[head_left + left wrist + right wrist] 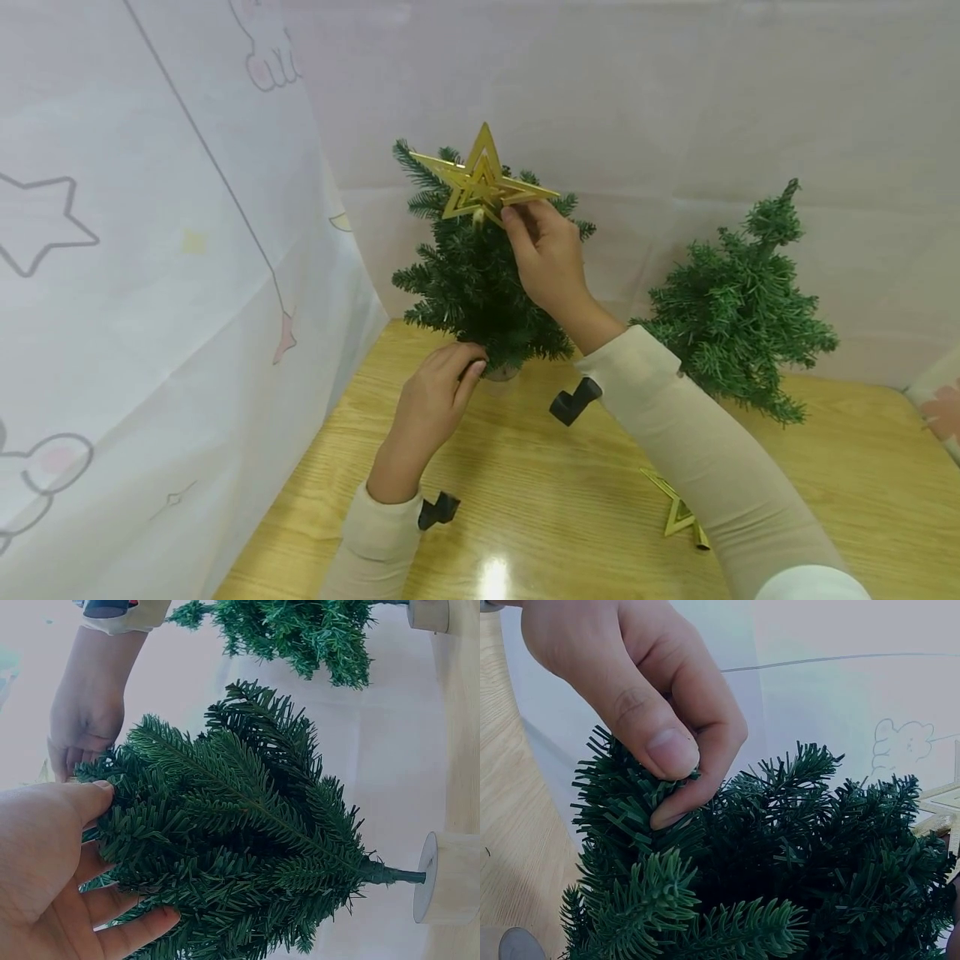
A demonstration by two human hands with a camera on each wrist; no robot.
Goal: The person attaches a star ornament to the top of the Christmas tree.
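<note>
A gold star [480,179] stands at the top of the dark green tree [468,275]; whether it is fixed there I cannot tell. My right hand [551,258] pinches its lower right point. Low at the tree's front left, my left hand [431,404] has thumb and finger on a branch tip. From the right wrist side, that left hand [641,697] pinches green needles, with the star [945,802] at the right edge. The left wrist view has the left hand [45,855] against the branches [225,817], other fingers spread, and the right hand [90,712] beyond.
A second, lighter green tree [742,308] stands to the right on the wooden table [525,483]. Another gold star [678,512] lies beside my right forearm. Pale cloth [187,250] with drawings hangs on the left, and more cloth [825,108] hangs behind the trees.
</note>
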